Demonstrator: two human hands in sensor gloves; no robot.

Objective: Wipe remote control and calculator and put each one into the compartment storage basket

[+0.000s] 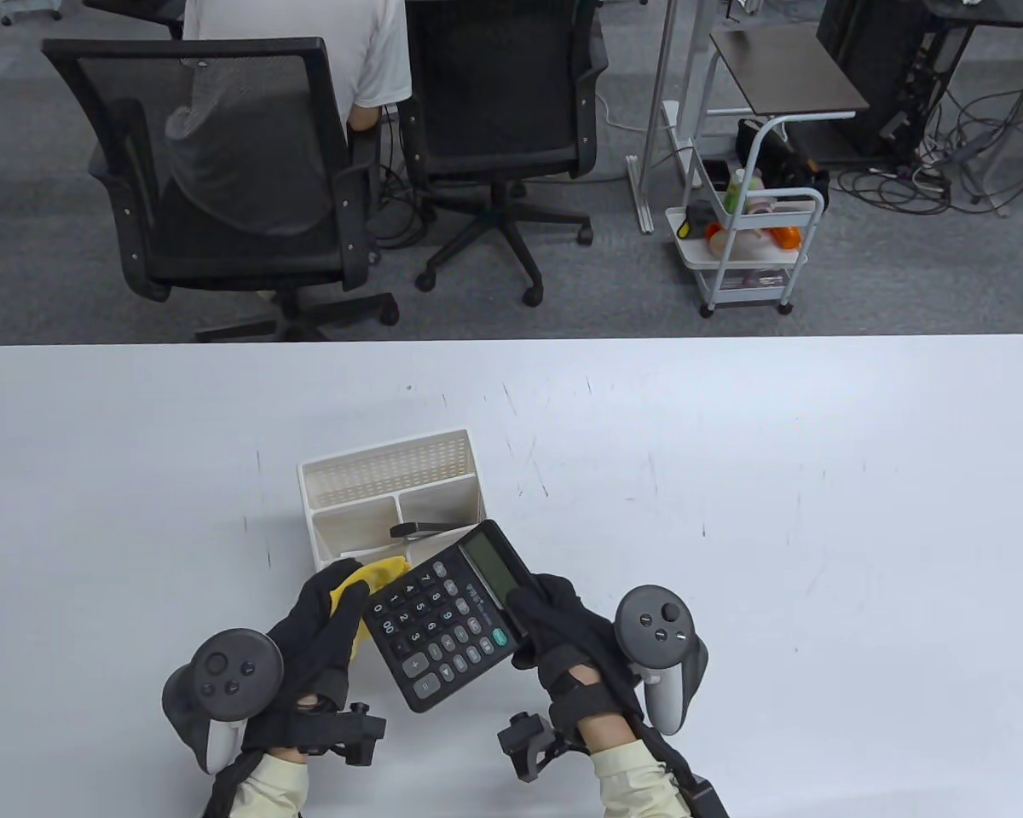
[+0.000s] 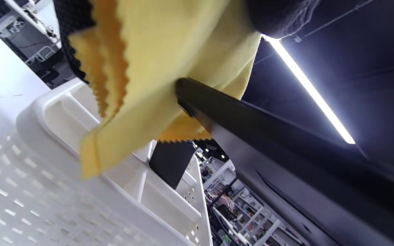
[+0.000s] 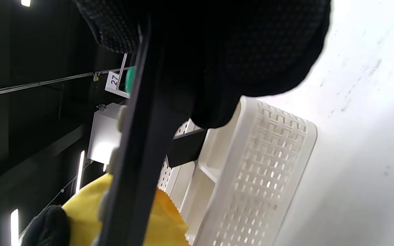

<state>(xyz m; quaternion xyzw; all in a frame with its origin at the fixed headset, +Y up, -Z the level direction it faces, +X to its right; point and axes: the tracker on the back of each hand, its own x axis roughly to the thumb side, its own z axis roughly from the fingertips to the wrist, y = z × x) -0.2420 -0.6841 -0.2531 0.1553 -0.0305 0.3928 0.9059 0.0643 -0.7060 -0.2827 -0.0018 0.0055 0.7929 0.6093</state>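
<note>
A black calculator [image 1: 443,626] is held above the table, keys up, just in front of the white compartment basket [image 1: 354,481]. My right hand [image 1: 539,612] grips its right edge near the display. My left hand [image 1: 341,601] holds a yellow cloth [image 1: 379,575] against the calculator's left edge. The dark remote control [image 1: 422,530] stands in a front compartment of the basket. The left wrist view shows the cloth [image 2: 156,68] draped over the calculator's edge [image 2: 251,136], with the basket [image 2: 63,191] and remote [image 2: 171,164] below. The right wrist view shows the calculator [image 3: 139,153], basket [image 3: 258,164] and cloth [image 3: 84,218].
The white table [image 1: 776,511] stretches wide to the right and left of the basket. Beyond its far edge stand two black office chairs [image 1: 222,170], a person seated in one, and a small white cart [image 1: 750,247].
</note>
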